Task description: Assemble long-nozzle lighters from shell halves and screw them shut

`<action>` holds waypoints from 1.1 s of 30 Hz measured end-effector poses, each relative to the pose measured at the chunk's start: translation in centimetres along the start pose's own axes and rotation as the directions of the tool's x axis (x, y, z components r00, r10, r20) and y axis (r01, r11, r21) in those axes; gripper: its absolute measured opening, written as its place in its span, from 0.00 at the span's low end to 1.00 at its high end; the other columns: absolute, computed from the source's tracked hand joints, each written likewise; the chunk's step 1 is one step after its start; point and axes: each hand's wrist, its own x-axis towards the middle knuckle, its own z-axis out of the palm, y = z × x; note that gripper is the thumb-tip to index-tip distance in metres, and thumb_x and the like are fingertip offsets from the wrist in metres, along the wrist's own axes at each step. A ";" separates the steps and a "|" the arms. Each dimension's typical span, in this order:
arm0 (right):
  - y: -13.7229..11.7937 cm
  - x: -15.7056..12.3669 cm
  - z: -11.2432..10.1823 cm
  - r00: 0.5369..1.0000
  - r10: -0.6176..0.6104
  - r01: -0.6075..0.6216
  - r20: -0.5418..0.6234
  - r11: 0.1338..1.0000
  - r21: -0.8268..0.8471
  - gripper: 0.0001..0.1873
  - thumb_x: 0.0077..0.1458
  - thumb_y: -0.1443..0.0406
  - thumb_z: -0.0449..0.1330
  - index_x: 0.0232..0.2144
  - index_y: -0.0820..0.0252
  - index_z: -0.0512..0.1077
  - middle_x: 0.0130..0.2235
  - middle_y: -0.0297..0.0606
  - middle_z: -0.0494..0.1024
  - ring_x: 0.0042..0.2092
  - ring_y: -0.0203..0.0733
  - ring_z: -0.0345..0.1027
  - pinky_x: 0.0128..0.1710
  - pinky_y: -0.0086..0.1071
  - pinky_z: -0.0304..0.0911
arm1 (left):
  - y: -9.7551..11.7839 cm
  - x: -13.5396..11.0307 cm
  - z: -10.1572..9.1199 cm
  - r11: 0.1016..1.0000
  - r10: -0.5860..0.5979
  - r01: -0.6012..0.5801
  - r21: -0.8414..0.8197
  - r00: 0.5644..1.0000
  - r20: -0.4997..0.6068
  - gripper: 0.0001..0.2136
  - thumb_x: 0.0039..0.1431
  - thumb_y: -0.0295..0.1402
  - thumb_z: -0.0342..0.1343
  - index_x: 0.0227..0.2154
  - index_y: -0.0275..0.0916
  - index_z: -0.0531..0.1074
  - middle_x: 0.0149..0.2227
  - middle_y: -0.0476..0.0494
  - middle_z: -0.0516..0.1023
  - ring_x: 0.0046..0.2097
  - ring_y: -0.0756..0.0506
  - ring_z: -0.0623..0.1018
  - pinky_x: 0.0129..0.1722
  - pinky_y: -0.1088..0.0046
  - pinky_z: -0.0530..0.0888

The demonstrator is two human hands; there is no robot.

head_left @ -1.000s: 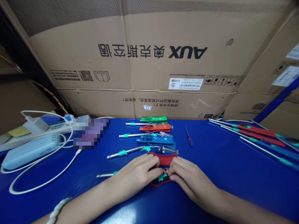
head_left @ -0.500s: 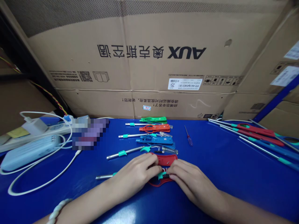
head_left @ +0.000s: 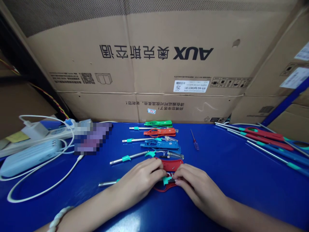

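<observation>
Your left hand (head_left: 149, 174) and right hand (head_left: 195, 178) meet, fingers bent, over the near red plastic half-shell (head_left: 160, 189), at its turquoise plastic trigger (head_left: 165, 181) and stubby black component (head_left: 172, 180) (whether either is pinching something, I cannot tell). You seem to be seating inner parts; the next move calls for gentle pressing, thin white wires (head_left: 169, 174) tucked in. A matching red plastic cover (head_left: 172, 165) lies just beyond, well in from the glossy blue worktop's (head_left: 227, 148) back edge.
</observation>
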 end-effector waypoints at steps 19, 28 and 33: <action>0.0 0.3 0.0 0.996 0.087 -0.085 -0.018 0.991 0.101 0.07 0.58 0.74 0.54 0.31 0.58 0.66 0.31 0.33 0.70 0.33 0.37 0.62 0.32 0.29 0.57 | -0.6 -0.2 -0.8 0.951 -0.097 0.112 -0.288 0.993 0.064 0.13 0.65 0.19 0.45 0.46 0.37 0.69 0.42 0.43 0.72 0.43 0.48 0.72 0.43 0.73 0.70; -0.1 0.5 0.0 0.997 0.080 -0.078 -0.020 0.993 0.093 0.07 0.58 0.74 0.54 0.31 0.58 0.67 0.32 0.34 0.72 0.34 0.38 0.64 0.33 0.30 0.58 | -0.3 -0.1 -1.1 0.950 -0.100 0.109 -0.293 0.994 0.046 0.12 0.64 0.19 0.45 0.42 0.36 0.71 0.39 0.43 0.72 0.40 0.47 0.73 0.40 0.73 0.70; -0.1 0.6 0.0 0.999 0.039 -0.037 -0.034 0.998 0.060 0.07 0.57 0.74 0.55 0.31 0.58 0.67 0.31 0.34 0.72 0.33 0.38 0.64 0.32 0.29 0.57 | -0.2 0.1 -1.1 0.955 -0.089 0.100 -0.281 0.995 0.054 0.12 0.64 0.19 0.44 0.40 0.36 0.71 0.38 0.43 0.73 0.39 0.48 0.73 0.38 0.74 0.70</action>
